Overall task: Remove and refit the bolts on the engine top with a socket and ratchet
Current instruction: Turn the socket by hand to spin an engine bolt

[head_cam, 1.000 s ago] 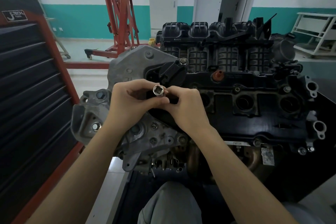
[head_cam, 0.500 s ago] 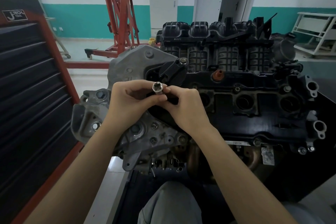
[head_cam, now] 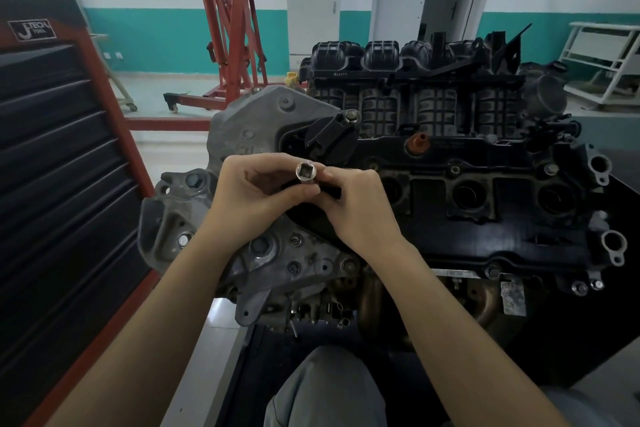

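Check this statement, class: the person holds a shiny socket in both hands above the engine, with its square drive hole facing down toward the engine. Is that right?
Not quite. The head view shows the socket, pinched by the left hand and right hand above the engine, with its square drive hole facing up toward the camera.

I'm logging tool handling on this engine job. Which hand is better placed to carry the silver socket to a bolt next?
Probably the left hand: its fingers curl around the silver steel socket. The right hand only pinches something dark beside it, hard to identify.
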Demonstrator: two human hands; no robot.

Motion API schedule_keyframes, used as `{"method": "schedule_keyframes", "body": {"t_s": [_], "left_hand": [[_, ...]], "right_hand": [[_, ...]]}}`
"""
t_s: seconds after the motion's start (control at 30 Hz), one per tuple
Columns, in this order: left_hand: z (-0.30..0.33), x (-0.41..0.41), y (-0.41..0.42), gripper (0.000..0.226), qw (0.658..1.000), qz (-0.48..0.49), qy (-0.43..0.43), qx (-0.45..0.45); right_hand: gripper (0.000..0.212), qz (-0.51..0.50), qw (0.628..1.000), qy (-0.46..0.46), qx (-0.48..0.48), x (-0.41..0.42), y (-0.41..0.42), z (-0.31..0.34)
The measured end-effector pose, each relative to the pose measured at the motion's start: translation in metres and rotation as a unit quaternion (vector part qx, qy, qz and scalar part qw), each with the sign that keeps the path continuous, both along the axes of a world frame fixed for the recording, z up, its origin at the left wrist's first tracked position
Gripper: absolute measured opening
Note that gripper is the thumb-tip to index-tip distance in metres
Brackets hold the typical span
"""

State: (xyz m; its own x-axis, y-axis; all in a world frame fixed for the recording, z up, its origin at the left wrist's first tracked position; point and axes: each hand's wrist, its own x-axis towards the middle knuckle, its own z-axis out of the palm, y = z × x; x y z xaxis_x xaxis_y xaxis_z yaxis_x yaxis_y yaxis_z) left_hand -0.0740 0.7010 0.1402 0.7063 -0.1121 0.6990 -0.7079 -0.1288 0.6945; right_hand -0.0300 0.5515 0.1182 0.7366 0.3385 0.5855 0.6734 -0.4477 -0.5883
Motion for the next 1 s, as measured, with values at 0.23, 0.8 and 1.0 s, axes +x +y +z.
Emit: {"method": "schedule_keyframes", "body": {"t_s": [0.23, 0.8, 1.0], "left_hand": [[-0.0009, 0.0009, -0.0021, 0.028, 0.998, 0.056, -0.024, -0.009], [-0.0013, 0.0009, 0.0003, 0.03, 1.0, -0.004, -0.006, 0.003], [-0.0006, -0.0005, -0.0013, 0.029, 0.996, 0.076, -0.047, 0.012]], "right_hand": [[0.023, -0.008, 0.999, 0.015, 0.044, -0.0002, 0.0024, 0.001], [0.022, 0.013, 1.0, 0.017, 0.011, 0.0004, 0.0009, 0.0012], [0.024, -0.006, 0.999, 0.022, 0.026, 0.0003, 0.0022, 0.0015]]}}
